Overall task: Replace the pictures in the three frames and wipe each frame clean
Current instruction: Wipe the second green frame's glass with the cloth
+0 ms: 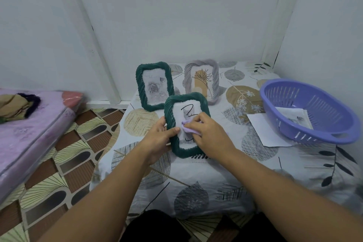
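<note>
Lavender slotted plastic basket at bench's right edge held printed paper sheets. Left hand gripped ridged green frame mid-bench; right hand clenched lilac cloth against its glass.

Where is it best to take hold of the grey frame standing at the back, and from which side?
Take the grey frame by its upper right rim, coming from the right: it stands upright, the upper rim is exposed, and that side is free. The held green frame covers its lower left corner, and the other green frame stands close on the left.
</note>
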`<state>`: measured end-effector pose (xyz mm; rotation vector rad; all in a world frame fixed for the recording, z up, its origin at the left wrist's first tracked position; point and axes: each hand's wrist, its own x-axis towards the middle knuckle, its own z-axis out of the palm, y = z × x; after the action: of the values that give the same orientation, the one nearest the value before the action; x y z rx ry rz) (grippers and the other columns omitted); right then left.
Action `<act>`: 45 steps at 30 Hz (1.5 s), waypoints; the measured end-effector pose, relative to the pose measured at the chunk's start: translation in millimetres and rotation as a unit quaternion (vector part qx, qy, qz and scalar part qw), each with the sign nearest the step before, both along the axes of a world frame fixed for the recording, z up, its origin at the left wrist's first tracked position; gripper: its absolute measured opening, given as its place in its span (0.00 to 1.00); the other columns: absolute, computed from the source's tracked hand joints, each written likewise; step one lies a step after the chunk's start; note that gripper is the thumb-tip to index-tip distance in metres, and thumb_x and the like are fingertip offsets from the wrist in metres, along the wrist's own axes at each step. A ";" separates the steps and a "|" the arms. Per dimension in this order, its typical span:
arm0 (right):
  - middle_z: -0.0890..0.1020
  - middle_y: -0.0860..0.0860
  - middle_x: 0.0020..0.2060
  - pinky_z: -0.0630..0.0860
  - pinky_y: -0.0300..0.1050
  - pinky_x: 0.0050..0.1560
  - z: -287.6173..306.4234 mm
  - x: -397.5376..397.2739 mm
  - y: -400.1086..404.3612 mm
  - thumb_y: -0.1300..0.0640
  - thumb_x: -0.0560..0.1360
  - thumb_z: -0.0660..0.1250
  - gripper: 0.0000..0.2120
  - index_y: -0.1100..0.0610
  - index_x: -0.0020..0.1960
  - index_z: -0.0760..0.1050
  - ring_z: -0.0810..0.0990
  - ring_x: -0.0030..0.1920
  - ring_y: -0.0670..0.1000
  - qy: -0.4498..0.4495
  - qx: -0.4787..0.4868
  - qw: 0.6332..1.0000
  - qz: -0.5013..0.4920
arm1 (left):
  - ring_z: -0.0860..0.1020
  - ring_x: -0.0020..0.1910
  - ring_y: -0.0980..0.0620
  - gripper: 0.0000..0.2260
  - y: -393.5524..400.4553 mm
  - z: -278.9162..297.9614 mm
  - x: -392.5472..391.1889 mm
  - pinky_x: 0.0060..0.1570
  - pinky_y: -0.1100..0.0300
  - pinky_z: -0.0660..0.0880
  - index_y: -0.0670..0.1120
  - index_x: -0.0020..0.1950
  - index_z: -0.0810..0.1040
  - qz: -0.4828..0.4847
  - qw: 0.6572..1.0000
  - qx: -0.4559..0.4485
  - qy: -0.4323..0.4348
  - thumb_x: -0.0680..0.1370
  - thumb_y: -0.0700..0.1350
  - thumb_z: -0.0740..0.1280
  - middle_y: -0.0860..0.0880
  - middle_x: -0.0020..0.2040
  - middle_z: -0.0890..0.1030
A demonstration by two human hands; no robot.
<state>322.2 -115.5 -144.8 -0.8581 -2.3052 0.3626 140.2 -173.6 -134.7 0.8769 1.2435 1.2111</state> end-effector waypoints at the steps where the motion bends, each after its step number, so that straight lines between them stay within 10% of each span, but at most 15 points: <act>1: 0.74 0.47 0.51 0.76 0.46 0.45 1.3 1.4 0.0 0.52 0.79 0.69 0.13 0.50 0.63 0.82 0.74 0.47 0.44 -0.001 -0.016 1.000 0.007 | 0.82 0.60 0.41 0.18 0.1 0.1 -0.1 0.59 0.41 0.79 0.51 0.69 0.73 -0.001 1.000 0.001 0.000 0.83 0.36 0.65 0.44 0.61 0.84; 7: 0.75 0.47 0.53 0.73 0.42 0.62 8.8 8.1 3.1 0.49 0.82 0.64 0.15 0.50 0.65 0.82 0.77 0.58 0.44 -0.003 -0.081 0.996 0.040 | 0.83 0.60 0.41 0.18 -1.1 0.7 0.9 0.58 0.42 0.80 0.51 0.70 0.73 -0.003 1.000 0.004 0.003 0.83 0.36 0.65 0.44 0.61 0.84; 20: 0.79 0.46 0.46 0.68 0.26 0.55 -1.3 -1.0 5.9 0.57 0.76 0.74 0.05 0.54 0.51 0.88 0.75 0.51 0.28 0.111 -0.063 0.992 -0.003 | 0.83 0.59 0.43 0.16 -2.8 2.6 1.9 0.54 0.46 0.81 0.52 0.67 0.75 -0.005 1.000 0.012 0.002 0.82 0.36 0.65 0.45 0.60 0.84; 28: 0.78 0.42 0.47 0.76 0.55 0.60 -6.9 -4.1 3.2 0.54 0.77 0.74 0.04 0.48 0.50 0.87 0.80 0.55 0.37 0.159 -0.094 0.983 -0.009 | 0.83 0.59 0.42 0.18 -0.9 -1.2 0.3 0.56 0.44 0.80 0.52 0.69 0.74 -0.006 1.000 0.009 0.005 0.82 0.36 0.65 0.43 0.61 0.84; 33: 0.79 0.48 0.46 0.75 0.36 0.57 -0.7 -2.5 5.7 0.59 0.76 0.75 0.03 0.57 0.49 0.87 0.78 0.51 0.32 0.158 -0.078 0.984 0.006 | 0.83 0.60 0.42 0.18 -0.2 -1.9 0.0 0.57 0.43 0.80 0.52 0.70 0.73 -0.006 1.000 0.009 0.007 0.83 0.36 0.65 0.44 0.61 0.84; 40: 0.76 0.40 0.48 0.77 0.59 0.57 -16.5 1.4 2.3 0.50 0.78 0.72 0.04 0.47 0.50 0.85 0.79 0.57 0.35 0.117 -0.040 0.992 0.001 | 0.82 0.60 0.41 0.18 -0.1 -2.7 -0.5 0.61 0.39 0.78 0.53 0.69 0.74 -0.002 1.000 0.004 0.009 0.82 0.36 0.65 0.43 0.61 0.84; 45: 0.77 0.49 0.46 0.78 0.43 0.54 -0.5 -4.5 8.9 0.57 0.77 0.74 0.04 0.56 0.49 0.86 0.75 0.52 0.34 0.119 0.015 0.993 -0.006 | 0.82 0.61 0.41 0.18 -1.1 -2.1 0.1 0.61 0.39 0.78 0.53 0.69 0.74 -0.005 1.000 0.006 0.012 0.82 0.36 0.65 0.43 0.61 0.84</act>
<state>317.8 -106.6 -145.3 -0.7708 -2.0792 0.4013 140.3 -174.6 -136.7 0.9077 1.2508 1.2052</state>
